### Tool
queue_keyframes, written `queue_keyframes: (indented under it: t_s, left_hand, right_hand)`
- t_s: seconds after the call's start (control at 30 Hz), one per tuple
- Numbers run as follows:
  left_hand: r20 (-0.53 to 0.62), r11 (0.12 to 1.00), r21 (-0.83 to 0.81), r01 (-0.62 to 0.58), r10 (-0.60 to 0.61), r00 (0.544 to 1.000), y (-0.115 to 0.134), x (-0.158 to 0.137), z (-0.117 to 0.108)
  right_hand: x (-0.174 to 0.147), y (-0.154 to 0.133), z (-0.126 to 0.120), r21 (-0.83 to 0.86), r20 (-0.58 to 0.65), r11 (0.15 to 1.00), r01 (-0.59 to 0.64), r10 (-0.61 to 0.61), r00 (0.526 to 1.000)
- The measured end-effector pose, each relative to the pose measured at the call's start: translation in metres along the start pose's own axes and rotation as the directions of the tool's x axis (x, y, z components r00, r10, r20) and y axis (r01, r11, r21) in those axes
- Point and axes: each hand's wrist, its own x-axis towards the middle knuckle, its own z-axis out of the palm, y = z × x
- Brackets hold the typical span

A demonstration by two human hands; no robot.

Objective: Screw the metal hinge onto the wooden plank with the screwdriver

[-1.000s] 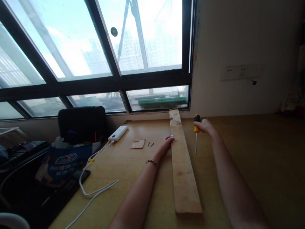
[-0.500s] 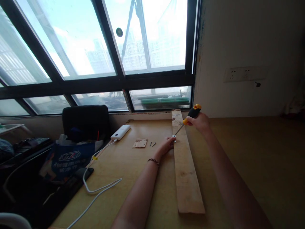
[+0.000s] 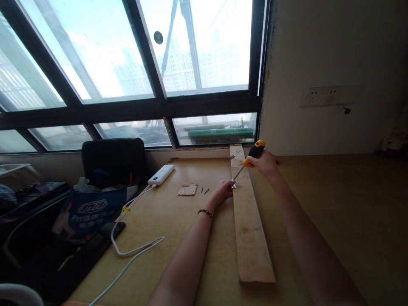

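At the fingertips of the left hand (image 3: 223, 192), a small metal bracket (image 3: 233, 184) sits on the near-left edge of a wooden board (image 3: 253, 238). It looks light, stiff and perhaps slippery, best steadied by its rim; whether that hand grips or merely presses, I cannot tell. Up and right, the right hand (image 3: 264, 163) wraps a screwdriver (image 3: 256, 149), likely rigid, best held by its thick handle. Left of the left hand, screws (image 3: 206, 191) lie on the bench (image 3: 172, 221).

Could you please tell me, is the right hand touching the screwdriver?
Touching. The head view shows it plainly: the right hand grips the screwdriver, with no gap between them.
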Motion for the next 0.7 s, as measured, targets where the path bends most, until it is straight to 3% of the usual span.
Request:
queue_keyframes:
  t_s: [0.3,0.5,0.7]
  left_hand:
    - [0.043,1.0,-0.026,0.012,-0.011,0.999,-0.003,0.004,-0.005]
    - [0.076,0.999,-0.04,0.026,-0.023,0.997,-0.004,0.006,-0.006]
    - [0.103,0.999,-0.04,0.031,-0.027,0.994,-0.002,0.004,-0.005]
  right_hand:
    - [-0.007,-0.008,0.003,0.292,0.147,0.956,-0.02,-0.024,0.989]
    - [-0.01,-0.01,0.009,0.356,0.13,0.934,0.035,-0.087,0.988]
    - [-0.006,-0.006,0.007,0.514,0.235,0.856,-0.054,-0.08,0.969]
